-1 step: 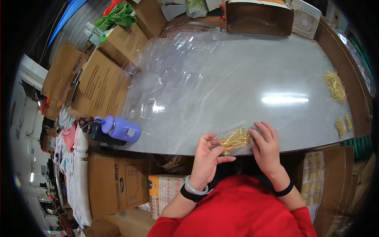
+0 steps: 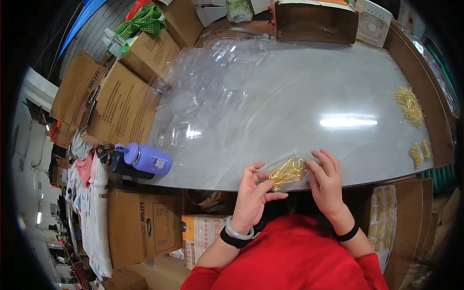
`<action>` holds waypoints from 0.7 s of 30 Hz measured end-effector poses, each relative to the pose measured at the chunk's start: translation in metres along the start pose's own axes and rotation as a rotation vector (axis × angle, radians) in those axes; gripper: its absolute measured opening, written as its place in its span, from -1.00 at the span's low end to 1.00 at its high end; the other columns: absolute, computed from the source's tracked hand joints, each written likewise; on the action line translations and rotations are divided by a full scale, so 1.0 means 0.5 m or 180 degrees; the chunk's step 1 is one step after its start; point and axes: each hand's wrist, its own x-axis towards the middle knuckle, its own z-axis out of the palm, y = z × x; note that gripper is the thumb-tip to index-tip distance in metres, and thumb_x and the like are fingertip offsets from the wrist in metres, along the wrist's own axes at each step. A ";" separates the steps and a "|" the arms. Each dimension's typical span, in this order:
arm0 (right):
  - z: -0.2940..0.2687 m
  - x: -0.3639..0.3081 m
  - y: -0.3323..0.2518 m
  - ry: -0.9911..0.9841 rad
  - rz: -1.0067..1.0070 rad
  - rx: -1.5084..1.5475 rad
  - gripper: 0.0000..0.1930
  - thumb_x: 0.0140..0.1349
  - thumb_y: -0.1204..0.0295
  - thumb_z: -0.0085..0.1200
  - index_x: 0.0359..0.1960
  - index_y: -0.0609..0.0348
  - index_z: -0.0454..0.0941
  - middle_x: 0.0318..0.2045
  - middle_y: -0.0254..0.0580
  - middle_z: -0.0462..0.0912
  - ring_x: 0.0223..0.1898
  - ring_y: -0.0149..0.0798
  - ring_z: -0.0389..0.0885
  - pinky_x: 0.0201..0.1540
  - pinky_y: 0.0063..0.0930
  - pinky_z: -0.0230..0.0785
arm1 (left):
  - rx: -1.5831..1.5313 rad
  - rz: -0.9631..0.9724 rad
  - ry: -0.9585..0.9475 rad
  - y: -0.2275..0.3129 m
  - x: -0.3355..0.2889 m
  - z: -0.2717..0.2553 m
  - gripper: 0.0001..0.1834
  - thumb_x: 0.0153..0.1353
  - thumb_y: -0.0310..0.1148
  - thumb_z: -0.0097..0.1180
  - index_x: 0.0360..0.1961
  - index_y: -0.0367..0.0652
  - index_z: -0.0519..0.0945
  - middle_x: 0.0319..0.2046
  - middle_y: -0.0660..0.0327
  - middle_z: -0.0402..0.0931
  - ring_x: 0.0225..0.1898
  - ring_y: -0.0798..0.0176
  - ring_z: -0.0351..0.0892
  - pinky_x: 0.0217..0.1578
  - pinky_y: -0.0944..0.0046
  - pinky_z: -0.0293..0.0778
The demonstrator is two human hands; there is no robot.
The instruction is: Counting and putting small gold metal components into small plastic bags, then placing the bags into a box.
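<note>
A small clear plastic bag (image 2: 288,173) filled with thin gold wire-like pieces is held level over the near edge of the table. My left hand (image 2: 253,195), with a pale bangle and a black band at its wrist, pinches the bag's left end between thumb and fingers. At the bag's right end, my right hand (image 2: 327,182) grips the clear edge with thumb and forefinger, its other fingers lifted and curved. The exact contact of the right fingertips is partly hard to make out. A loose heap of similar gold pieces (image 2: 410,106) lies at the table's right side.
Two small filled bags (image 2: 416,155) rest below the heap. Many clear plastic pieces (image 2: 208,82) cover the grey table's (image 2: 290,92) left part. A purple bottle (image 2: 152,160) lies at the left edge, cartons (image 2: 123,104) beyond. An open box (image 2: 316,24) and white fan (image 2: 373,23) stand behind.
</note>
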 end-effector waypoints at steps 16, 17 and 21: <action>-0.021 -0.069 -0.036 0.0101 0.0751 0.1568 -0.72 0.31 0.63 0.09 0.05 0.28 0.59 0.03 0.00 0.48 -0.06 -0.14 0.56 -0.03 -0.39 0.45 | -0.0598 -0.0115 -0.0746 -0.058 -0.012 0.018 -0.54 0.49 -0.46 -0.27 0.37 -0.17 0.11 0.29 -0.11 0.31 0.28 -0.07 0.44 0.11 -0.11 0.60; -0.026 -0.069 -0.038 0.0028 0.0708 0.1540 -0.70 0.30 0.63 0.09 0.07 0.27 0.59 0.05 0.02 0.46 -0.04 -0.13 0.55 -0.02 -0.38 0.45 | -0.0604 -0.0119 -0.0740 -0.058 -0.014 0.017 -0.54 0.49 -0.46 -0.27 0.37 -0.17 0.11 0.29 -0.11 0.31 0.28 -0.07 0.44 0.11 -0.11 0.60; -0.025 -0.080 -0.036 0.0230 0.0802 0.1584 -0.64 0.29 0.59 0.11 0.14 0.25 0.55 0.10 0.04 0.46 0.01 -0.04 0.53 0.08 -0.29 0.41 | -0.0269 -0.0163 -0.0659 -0.051 -0.027 0.022 -0.54 0.48 -0.50 -0.27 0.38 -0.19 0.15 0.30 -0.04 0.31 0.28 -0.03 0.44 0.08 -0.11 0.63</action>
